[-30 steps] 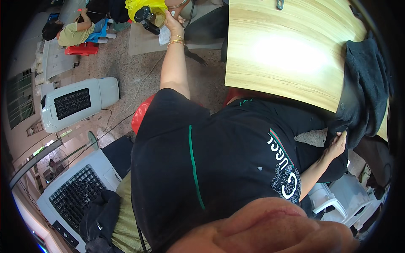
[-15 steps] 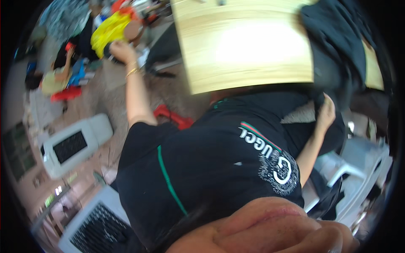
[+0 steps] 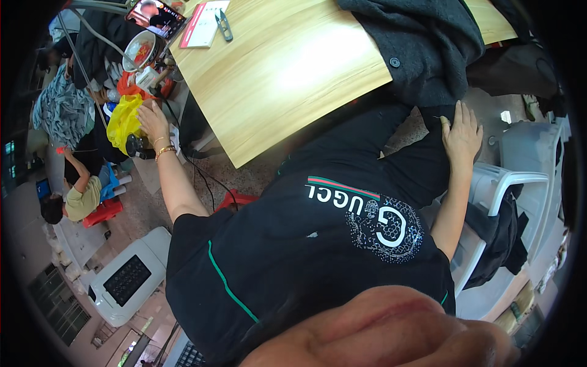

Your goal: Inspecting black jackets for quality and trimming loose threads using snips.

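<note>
A dark coat (image 3: pixel 422 55) drapes over the near edge of the counter (image 3: pixel 287 55), probably held there by the part lying on top. Just below its hem, my right hand (image 3: pixel 461 134) lies open and empty, fingers stretched, apparently resting on my leg (image 3: pixel 434 137). My left hand (image 3: pixel 153 119) reaches out beside the counter, open, grasping nothing I can make out, by a yellow bag (image 3: pixel 124 122); I cannot tell whether they touch. Small snips (image 3: pixel 224 25) overlap a booklet (image 3: pixel 202 27), seemingly parked clear of the coat. Beyond, a phone (image 3: pixel 156 18) tilts upward, perhaps for viewing.
</note>
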The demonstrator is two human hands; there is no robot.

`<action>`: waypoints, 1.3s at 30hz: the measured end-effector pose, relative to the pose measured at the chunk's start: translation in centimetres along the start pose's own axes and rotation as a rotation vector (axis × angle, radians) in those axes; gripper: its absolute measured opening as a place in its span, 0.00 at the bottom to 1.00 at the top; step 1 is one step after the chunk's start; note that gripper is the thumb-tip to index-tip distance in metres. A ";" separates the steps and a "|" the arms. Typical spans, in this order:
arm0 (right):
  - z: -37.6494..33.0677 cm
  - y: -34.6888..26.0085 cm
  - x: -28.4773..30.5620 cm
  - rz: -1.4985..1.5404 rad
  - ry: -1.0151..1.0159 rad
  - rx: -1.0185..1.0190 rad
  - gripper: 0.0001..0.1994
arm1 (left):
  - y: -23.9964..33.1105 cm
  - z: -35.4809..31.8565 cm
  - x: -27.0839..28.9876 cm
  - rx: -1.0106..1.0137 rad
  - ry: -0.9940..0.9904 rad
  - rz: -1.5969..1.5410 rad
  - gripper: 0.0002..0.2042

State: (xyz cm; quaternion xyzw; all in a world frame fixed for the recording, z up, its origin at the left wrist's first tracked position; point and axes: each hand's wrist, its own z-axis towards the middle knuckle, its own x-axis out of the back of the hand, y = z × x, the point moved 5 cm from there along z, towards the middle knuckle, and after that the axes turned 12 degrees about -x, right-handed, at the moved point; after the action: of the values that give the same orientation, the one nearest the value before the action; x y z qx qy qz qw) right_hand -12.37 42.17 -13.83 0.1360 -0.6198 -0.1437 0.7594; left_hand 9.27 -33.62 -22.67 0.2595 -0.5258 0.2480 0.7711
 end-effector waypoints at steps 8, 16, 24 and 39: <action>-1.5 0.0 1.0 0.148 -0.012 0.097 0.29 | 17.0 0.1 9.0 -0.569 0.568 -0.265 0.21; -1.7 -0.3 4.8 0.802 -0.049 0.032 0.22 | 45.8 0.9 6.9 -1.207 0.181 -0.531 0.21; 1.1 -3.5 11.2 1.349 0.092 -0.010 0.38 | 61.1 -5.3 11.9 -1.494 0.147 -0.855 0.07; 7.1 -1.6 14.3 1.538 0.155 0.118 0.13 | 63.1 -7.6 18.6 -1.581 -0.321 -1.377 0.17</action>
State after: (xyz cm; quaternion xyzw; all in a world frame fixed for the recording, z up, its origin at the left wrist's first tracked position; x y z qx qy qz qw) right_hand -16.73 34.96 -0.12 -0.2826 -0.4916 0.4673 0.6783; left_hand -20.86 20.22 1.24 -0.0442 -0.3731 -0.6920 0.6164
